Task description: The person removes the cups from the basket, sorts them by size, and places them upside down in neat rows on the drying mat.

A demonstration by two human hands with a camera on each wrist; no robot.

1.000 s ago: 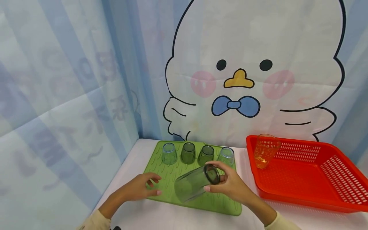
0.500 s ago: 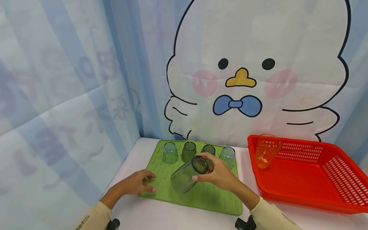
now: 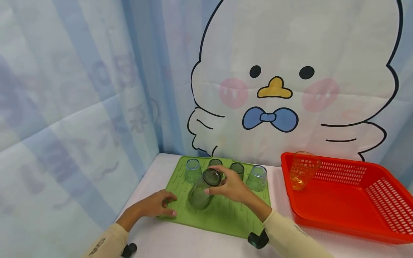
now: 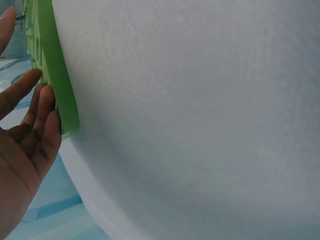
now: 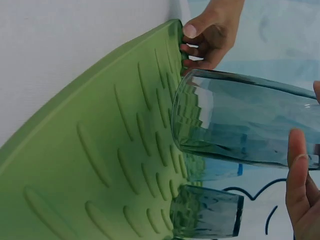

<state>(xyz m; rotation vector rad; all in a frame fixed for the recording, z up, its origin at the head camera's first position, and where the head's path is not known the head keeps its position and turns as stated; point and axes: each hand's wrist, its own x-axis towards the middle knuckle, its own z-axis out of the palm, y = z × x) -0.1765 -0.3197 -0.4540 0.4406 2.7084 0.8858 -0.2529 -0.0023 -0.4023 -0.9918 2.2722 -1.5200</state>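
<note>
My right hand (image 3: 233, 185) grips a tall grey-tinted drinking glass (image 3: 197, 197) near its narrower end, which points up. The glass leans, its wider end low over the green drying mat (image 3: 235, 216); in the right wrist view that end is close to the mat, and I cannot tell if it touches. My left hand (image 3: 154, 206) is at the mat's left edge with fingers loosely bent, holding no glass. In the left wrist view its fingertips (image 4: 52, 120) lie against the mat's edge (image 4: 67, 102).
Along the mat's back stand several shorter glasses, among them a bluish one (image 3: 193, 171), a grey one (image 3: 237, 168) and a pale one (image 3: 257, 178). A red basket (image 3: 342, 222) at the right holds an orange-looking clear glass (image 3: 303, 172). A printed curtain (image 3: 174, 89) hangs behind.
My right hand has carried the tall glass left and back over the mat, and the glass stands more upright. The left hand drew back slightly to the mat's left edge.
</note>
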